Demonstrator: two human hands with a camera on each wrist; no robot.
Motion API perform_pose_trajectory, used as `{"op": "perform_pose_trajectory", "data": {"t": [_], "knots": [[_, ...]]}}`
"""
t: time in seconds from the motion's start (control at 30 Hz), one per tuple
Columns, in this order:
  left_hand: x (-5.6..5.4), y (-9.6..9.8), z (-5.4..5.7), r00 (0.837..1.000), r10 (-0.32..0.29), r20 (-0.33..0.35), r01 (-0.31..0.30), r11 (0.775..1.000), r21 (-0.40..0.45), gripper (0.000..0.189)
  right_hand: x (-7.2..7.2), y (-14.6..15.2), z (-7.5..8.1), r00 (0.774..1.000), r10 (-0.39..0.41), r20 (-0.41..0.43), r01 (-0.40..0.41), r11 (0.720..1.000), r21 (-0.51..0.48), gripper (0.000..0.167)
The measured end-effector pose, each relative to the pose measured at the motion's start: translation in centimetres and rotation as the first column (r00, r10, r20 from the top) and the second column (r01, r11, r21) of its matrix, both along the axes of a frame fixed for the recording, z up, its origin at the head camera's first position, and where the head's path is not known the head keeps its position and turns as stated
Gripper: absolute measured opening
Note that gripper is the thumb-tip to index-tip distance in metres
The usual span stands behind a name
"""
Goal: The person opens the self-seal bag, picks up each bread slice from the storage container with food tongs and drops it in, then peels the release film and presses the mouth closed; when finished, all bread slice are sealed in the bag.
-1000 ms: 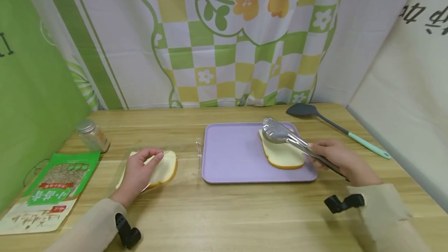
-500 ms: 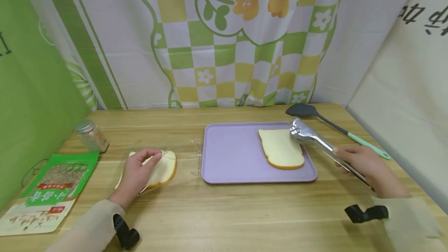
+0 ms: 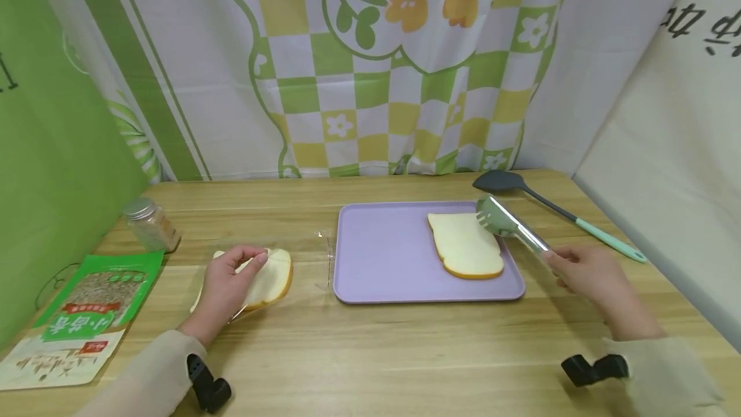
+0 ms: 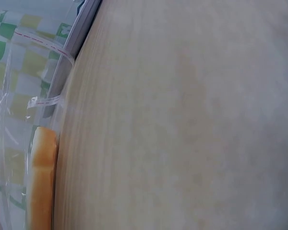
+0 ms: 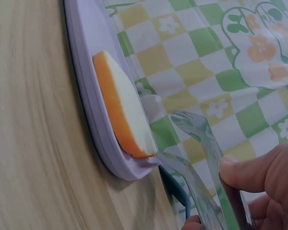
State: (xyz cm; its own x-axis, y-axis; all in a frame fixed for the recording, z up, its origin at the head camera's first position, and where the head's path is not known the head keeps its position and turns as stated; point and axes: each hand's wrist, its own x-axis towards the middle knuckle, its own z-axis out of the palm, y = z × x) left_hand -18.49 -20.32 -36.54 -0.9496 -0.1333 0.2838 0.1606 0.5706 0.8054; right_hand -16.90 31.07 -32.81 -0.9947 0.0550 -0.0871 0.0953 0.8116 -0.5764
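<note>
My left hand pinches the clear plastic bag over a bread slice lying inside it. In the left wrist view this slice shows its brown crust edge through the film, and the bag's mouth is toward the tray. With thumb and fingers my right hand grips metal tongs, whose two arms stand apart in the right wrist view with nothing between them. Their tips overlap the right edge of a second slice, the tray slice, in the head view. That slice lies flat on the lilac tray.
Behind the right hand lies a dark spatula with a mint handle. At the left are a spice jar with a silver lid and a green seasoning packet. A checked cloth hangs behind the table.
The tongs have moved right, from over the middle of the tray slice to its right edge, and turned in the right hand. The left hand and bag have stayed nearly still.
</note>
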Motion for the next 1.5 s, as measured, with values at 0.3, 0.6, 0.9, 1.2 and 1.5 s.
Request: {"op": "perform_pose_trajectory", "data": {"t": [0.3, 0.6, 0.9, 1.2, 1.5], "knots": [[0.0, 0.0, -0.1, 1.000, -0.002, 0.003, 0.002, 1.000, 0.009, 0.017, 0.3, -1.0, 0.1, 1.000, 0.014, -0.013, -0.012, 0.993, 0.119, 0.057], [0.0, 0.0, 0.0, 1.000, -0.004, -0.001, 0.004, 1.000, 0.011, 0.018, 0.0, -0.8, -0.4, 0.997, -0.025, 0.067, 0.029, 0.998, -0.059, 0.063], [0.1, 0.1, 0.0, 1.000, 0.002, 0.010, -0.002, 1.000, 0.004, 0.017, -0.2, -0.7, -1.5, 0.982, -0.097, 0.162, 0.140, 0.948, -0.285, 0.049], [-0.2, 0.1, 0.0, 1.000, -0.009, -0.001, 0.009, 1.000, 0.018, 0.016, -0.5, -0.7, -1.5, 0.971, -0.129, 0.200, 0.203, 0.889, -0.410, 0.045], [-0.2, 0.1, -0.1, 1.000, -0.006, 0.001, 0.006, 1.000, 0.007, 0.014, -0.6, -0.7, -1.3, 0.979, -0.129, 0.158, 0.188, 0.871, -0.454, 0.040]]}}
